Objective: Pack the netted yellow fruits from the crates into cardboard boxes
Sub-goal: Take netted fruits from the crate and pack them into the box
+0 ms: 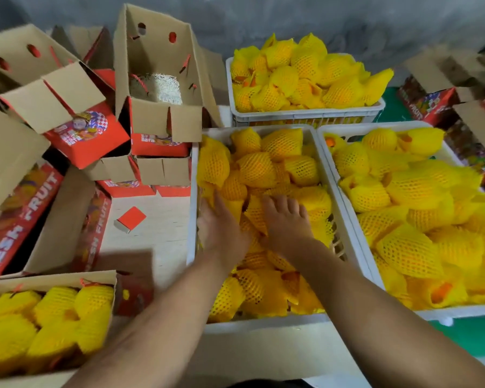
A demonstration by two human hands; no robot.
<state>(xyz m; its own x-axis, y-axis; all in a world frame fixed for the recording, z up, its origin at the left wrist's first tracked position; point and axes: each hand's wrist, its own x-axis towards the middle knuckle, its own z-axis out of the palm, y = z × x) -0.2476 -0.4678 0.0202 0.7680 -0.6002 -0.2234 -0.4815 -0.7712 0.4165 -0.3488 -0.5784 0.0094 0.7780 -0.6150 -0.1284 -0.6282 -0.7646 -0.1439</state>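
Grey wall behind; my left hand [221, 231] and right hand [286, 222] press into the fruits [256, 169] in the middle crate [192, 219], fingers buried, grip unclear.

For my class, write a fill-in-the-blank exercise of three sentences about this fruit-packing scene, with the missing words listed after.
1. Both hands, the left hand and the right hand, reach into the ____ of the three white plastic crates.
2. The open cardboard box at lower left already holds ____ netted fruits.
3. The upright empty cardboard box has ____ shredded padding at its bottom.

Missing words: middle; yellow; white
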